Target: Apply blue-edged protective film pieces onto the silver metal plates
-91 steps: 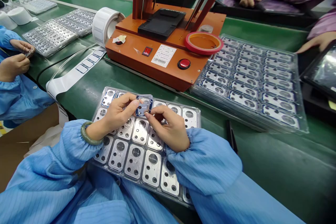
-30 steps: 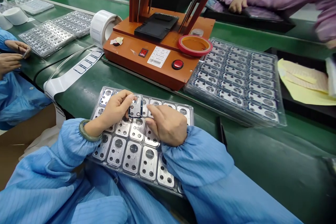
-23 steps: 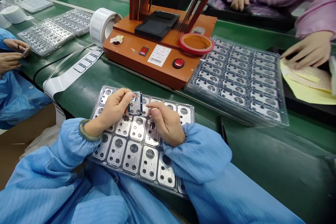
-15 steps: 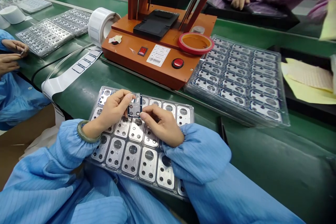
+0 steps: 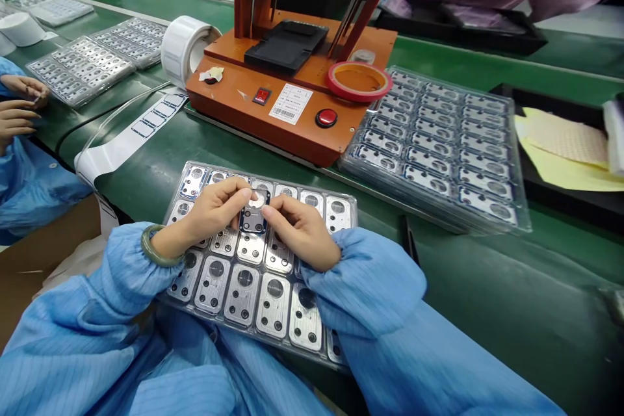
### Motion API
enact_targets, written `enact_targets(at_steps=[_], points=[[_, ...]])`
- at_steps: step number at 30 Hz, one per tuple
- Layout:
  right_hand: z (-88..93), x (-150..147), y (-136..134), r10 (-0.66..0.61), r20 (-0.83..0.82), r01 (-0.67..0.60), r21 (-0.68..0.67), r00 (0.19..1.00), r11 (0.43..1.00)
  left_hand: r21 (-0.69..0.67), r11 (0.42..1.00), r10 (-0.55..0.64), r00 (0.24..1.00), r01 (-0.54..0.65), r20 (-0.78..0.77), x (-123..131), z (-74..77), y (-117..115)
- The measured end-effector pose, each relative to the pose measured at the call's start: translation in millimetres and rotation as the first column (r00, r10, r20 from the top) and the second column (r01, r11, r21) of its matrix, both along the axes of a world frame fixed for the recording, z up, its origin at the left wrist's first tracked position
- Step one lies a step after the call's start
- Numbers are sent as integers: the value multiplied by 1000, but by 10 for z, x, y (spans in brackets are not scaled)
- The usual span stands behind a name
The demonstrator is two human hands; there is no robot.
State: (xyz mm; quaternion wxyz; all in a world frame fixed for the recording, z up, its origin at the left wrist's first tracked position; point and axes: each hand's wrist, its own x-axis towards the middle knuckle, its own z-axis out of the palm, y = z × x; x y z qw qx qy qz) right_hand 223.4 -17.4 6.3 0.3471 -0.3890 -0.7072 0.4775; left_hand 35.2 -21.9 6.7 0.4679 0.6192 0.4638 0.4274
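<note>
Between my two hands is a small silver metal plate (image 5: 253, 217) with a dark blue border, a round opening near its top and small dark rings lower down. My left hand (image 5: 221, 208) pinches its left side with thumb and fingertips. At its right edge, my right hand (image 5: 303, 229) has thumb and forefinger closed on it. Beneath both hands lies a clear plastic tray (image 5: 357, 214) with similar metal plates in rows. Several plates at the tray's far left carry blue borders; nearer ones are plain silver. My hands and sleeves cover part of the tray.
Beyond the tray stands an orange press (image 5: 273, 94) with a red tape roll (image 5: 359, 82) on it. Stacked trays of plates (image 5: 439, 149) sit to the right. A white label roll (image 5: 182, 52) trails a strip (image 5: 158, 117) leftward. Co-workers' hands (image 5: 19, 110) show at left and upper right.
The plate has moved slightly down and nearer to me, and its round opening now shows. My left fingers are at its upper left. The co-worker at upper right has raised a yellow sheet.
</note>
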Motion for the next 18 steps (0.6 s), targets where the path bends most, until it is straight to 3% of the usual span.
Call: enact_targets(at_steps=[13, 18], points=[[19, 31, 9, 44, -34, -44, -12, 998, 999, -33, 989, -150, 984, 147, -99, -5, 79, -17], [15, 26, -5, 50, -26, -50, 5, 998, 999, -48, 990, -136, 988, 133, -69, -2, 67, -15]])
